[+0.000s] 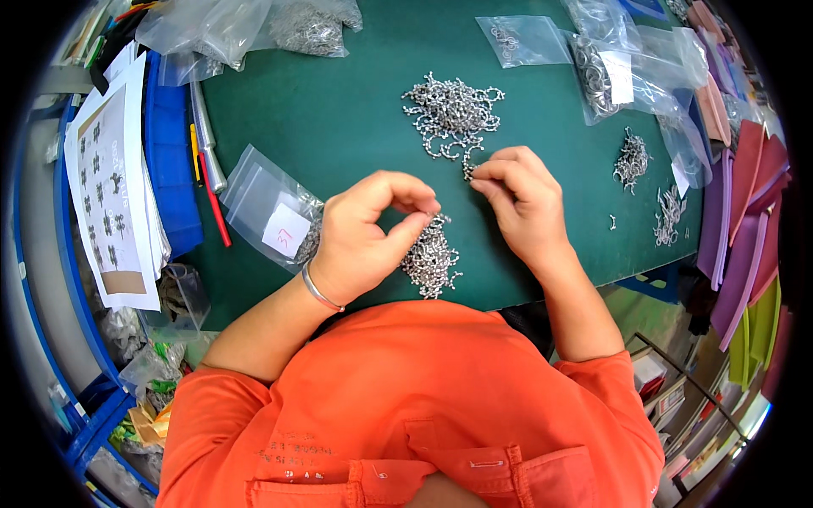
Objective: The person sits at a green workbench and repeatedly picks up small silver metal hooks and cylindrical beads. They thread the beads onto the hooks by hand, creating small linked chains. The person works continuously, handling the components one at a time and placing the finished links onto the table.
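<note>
- Work table [550, 110]: green surface, extending across the scene beyond the person.
- Printed sheets [114, 182]: stacked at the left, beside the blue tray.
- Blue tray [172, 161]: left side of the table.
- Labelled bag [264, 199]: clear plastic, metal parts inside; located just left of the left hand.
- Left hand [356, 224]: thumb and fingers curled, tips narrowly spaced at the far end of the near pile. Whether a part is gripped cannot be told.
- Right hand [529, 207]: thumb and forefinger drawn together at the near edge of the far pile, against small silver parts. Whether one is gripped cannot be told.
- Far pile [456, 108]: small, curved silver parts, located beyond and between the hands.
- Near pile [430, 261]: small silver parts, located just right of the left hand, close to the person.
- Side pile [631, 161]: thin silver parts, right side of the table.
- Red pen [213, 203]: left, near the blue tray.
- Loose part [612, 222]: single silver piece, right of the right hand.
</note>
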{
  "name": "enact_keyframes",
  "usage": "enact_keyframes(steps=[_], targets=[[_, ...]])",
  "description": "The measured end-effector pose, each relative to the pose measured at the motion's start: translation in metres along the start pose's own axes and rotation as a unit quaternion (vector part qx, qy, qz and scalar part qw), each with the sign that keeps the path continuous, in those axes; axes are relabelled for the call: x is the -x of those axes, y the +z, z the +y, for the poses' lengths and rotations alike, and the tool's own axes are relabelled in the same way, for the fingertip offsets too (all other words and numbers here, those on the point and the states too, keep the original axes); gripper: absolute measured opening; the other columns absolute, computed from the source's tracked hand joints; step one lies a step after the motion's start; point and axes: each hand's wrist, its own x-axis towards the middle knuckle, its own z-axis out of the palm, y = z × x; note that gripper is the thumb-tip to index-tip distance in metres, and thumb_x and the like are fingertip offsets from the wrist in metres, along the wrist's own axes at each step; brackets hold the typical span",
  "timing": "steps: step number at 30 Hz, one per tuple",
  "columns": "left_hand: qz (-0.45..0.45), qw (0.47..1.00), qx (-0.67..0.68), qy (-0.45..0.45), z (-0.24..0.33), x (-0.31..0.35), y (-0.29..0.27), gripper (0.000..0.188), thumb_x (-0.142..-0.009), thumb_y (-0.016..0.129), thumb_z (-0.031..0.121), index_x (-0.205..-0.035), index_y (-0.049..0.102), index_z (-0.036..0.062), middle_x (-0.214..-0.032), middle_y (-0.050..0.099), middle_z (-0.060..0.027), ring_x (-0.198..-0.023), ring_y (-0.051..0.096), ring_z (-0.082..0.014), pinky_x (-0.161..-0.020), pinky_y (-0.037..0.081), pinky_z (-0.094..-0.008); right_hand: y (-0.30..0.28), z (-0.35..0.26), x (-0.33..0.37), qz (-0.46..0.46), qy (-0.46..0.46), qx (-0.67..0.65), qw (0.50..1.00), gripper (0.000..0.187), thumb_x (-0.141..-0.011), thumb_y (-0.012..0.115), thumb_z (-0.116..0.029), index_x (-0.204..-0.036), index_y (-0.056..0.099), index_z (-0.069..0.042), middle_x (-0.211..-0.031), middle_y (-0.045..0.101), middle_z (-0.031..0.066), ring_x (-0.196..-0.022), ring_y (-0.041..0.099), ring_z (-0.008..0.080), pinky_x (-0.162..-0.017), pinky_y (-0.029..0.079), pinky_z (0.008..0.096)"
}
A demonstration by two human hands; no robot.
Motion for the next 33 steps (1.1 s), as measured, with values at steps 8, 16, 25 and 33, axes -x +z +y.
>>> enact_keyframes(steps=[8, 16, 25, 33], targets=[[-0.12, 0.984, -0.104, -0.075, 0.008, -0.008, -0.006, 0.013, -0.083, 0.072, 0.002, -0.096, 0.069, 0.0023, -0.099, 0.07, -0.0085, -0.084, 0.065, -0.0142, -0.073, 0.051, -0.0268, 0.001, -0.011, 0.017, -0.001, 0.226, -0.394, 0.891, 0.009, -0.09, 0.065, 0.003, -0.099, 0.064, 0.003, -0.09, 0.067, 0.006, -0.081, 0.064, 0.0102, -0.072, 0.053, 0.0236], [-0.086, 0.911, 0.311, -0.257, 0.004, -0.02, -0.003, 0.013, -0.092, 0.067, 0.005, -0.101, 0.065, -0.0033, -0.089, 0.071, -0.0103, -0.077, 0.067, -0.0135, -0.07, 0.056, -0.0266, 0.01, -0.022, 0.019, 0.041, 0.024, -0.252, 0.967, 0.018, -0.084, 0.07, 0.007, -0.099, 0.061, 0.002, -0.094, 0.069, 0.0115, -0.087, 0.069, 0.0165, -0.076, 0.058, 0.029], [-0.035, 0.977, 0.149, -0.147, 0.006, -0.008, -0.003, 0.008, -0.086, 0.069, -0.004, -0.093, 0.069, -0.0022, -0.092, 0.07, -0.0099, -0.083, 0.068, -0.0153, -0.074, 0.058, -0.0276, 0.008, 0.0, 0.003, -0.013, -0.041, 0.136, 0.99, 0.013, -0.078, 0.071, -0.001, -0.088, 0.063, -0.005, -0.089, 0.058, 0.0092, -0.084, 0.057, 0.0307, -0.073, 0.049, 0.0412], [-0.099, 0.963, -0.193, 0.159, -0.014, -0.001, -0.008, 0.013, -0.077, 0.073, -0.005, -0.086, 0.07, 0.0037, -0.092, 0.068, -0.0072, -0.078, 0.067, -0.0166, -0.066, 0.051, -0.0255, 0.007, 0.004, 0.005, 0.011, -0.048, 0.152, 0.987, 0.011, -0.08, 0.067, 0.001, -0.088, 0.061, -0.004, -0.091, 0.058, 0.0096, -0.084, 0.056, 0.031, -0.073, 0.048, 0.0416]])
